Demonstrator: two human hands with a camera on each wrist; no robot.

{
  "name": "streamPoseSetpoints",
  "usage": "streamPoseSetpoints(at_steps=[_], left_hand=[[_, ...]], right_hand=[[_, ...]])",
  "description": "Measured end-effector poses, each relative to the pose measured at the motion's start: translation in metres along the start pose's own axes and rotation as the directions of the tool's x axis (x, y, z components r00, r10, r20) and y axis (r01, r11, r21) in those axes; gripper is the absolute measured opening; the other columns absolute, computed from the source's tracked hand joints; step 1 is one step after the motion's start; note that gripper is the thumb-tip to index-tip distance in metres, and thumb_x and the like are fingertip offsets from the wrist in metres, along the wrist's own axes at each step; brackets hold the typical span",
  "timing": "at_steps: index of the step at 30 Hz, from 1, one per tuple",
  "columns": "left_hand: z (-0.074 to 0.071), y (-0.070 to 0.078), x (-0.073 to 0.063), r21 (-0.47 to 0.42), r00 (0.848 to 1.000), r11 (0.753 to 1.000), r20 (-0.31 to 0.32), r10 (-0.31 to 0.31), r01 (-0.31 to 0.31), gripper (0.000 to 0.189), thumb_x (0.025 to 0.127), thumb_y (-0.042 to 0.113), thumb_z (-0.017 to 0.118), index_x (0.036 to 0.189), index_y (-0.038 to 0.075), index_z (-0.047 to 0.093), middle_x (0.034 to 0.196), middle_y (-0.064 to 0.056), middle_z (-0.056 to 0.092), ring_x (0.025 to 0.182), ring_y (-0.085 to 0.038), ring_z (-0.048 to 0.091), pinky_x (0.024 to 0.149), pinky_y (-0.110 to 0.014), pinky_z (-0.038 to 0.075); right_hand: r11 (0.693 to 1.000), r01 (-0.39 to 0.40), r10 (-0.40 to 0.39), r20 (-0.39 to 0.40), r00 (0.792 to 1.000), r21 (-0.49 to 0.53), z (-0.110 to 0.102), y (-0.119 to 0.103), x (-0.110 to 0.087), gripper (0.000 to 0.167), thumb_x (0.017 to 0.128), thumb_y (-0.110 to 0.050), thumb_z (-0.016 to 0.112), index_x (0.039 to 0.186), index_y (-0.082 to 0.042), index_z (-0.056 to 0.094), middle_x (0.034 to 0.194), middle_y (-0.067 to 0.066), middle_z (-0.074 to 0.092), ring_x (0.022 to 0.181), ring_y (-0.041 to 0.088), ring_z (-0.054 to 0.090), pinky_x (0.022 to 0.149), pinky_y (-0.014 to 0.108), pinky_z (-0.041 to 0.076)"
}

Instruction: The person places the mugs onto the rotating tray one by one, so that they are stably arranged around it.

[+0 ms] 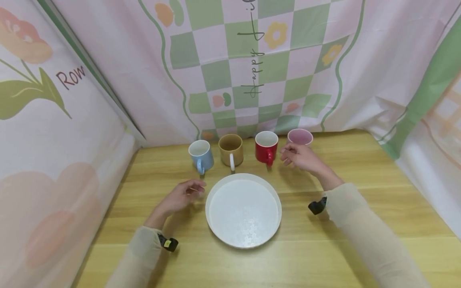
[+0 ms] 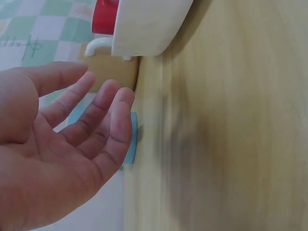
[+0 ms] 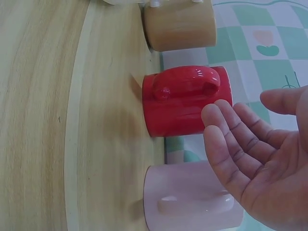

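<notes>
Head view first: the likeliest mishap, as I judge it, sits at the right hand (image 1: 301, 157), which hovers between the red mug (image 1: 261, 153) and the pink mug (image 1: 300, 137); a careless sideways sweep could knock the red one over or slide it into the brown mug (image 1: 227, 157) on its other side. The pink mug stands close to the curtain (image 1: 270, 80) and is partly hidden by that hand, so a forward push could shove it into the cloth. At the left hand (image 1: 185, 196), a drift inward could bump the white tray (image 1: 243, 212), while reaching forward could catch the handle of the blue mug (image 1: 206, 159), which points towards the person. Both hands hold nothing: their fingers are loosely bent and parted, and the right thumb stands well off its fingers. Whether the right hand brushes the pink mug, I cannot tell. All four mugs stand upright in a row beyond the tray, which lies between the hands; the left fingertips are just beside its rim, with the blue mug ahead of them, and the right hand is farther from it.
</notes>
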State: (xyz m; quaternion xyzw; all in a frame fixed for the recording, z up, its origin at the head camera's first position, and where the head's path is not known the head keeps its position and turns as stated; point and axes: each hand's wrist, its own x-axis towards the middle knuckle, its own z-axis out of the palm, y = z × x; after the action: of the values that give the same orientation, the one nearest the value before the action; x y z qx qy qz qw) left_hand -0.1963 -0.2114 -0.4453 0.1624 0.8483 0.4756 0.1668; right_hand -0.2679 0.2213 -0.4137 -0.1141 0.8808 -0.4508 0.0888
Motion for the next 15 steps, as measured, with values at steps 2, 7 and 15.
streamPoseSetpoints(at_steps=[2,7,15], left_hand=[[0.0014,-0.0005,0.0001,-0.005,1.0,1.0,0.008,-0.005,0.005,0.037,0.099,0.01,0.06,0.133,-0.002,0.055,0.124,-0.024,0.063,0.113,-0.034,0.06,0.083,-0.046,0.057],[0.005,-0.0027,0.0002,-0.011,0.999,1.0,0.036,0.008,-0.008,0.037,0.099,0.009,0.058,0.135,-0.001,0.053,0.125,-0.023,0.063,0.116,-0.035,0.059,0.086,-0.044,0.057],[0.0106,-0.0053,0.0002,-0.025,0.998,0.999,0.054,0.029,-0.028,0.035,0.099,0.006,0.056,0.134,0.001,0.054,0.126,-0.026,0.062,0.117,-0.038,0.059,0.087,-0.046,0.057]], right_hand=[[1.0,-0.002,0.002,0.0,1.0,0.001,0.0015,0.0003,0.0008,0.034,0.106,-0.025,0.044,0.122,0.003,0.055,0.116,0.03,0.065,0.101,0.042,0.068,0.08,0.045,0.058],[1.0,-0.005,0.005,0.0,1.0,0.019,0.0055,0.0005,0.0024,0.035,0.106,-0.024,0.045,0.125,0.004,0.054,0.115,0.029,0.066,0.098,0.039,0.069,0.079,0.043,0.058],[0.999,-0.007,0.007,-0.008,1.0,0.049,0.0097,0.0001,0.0046,0.034,0.106,-0.021,0.045,0.125,0.006,0.054,0.116,0.03,0.065,0.093,0.031,0.071,0.075,0.039,0.058]])
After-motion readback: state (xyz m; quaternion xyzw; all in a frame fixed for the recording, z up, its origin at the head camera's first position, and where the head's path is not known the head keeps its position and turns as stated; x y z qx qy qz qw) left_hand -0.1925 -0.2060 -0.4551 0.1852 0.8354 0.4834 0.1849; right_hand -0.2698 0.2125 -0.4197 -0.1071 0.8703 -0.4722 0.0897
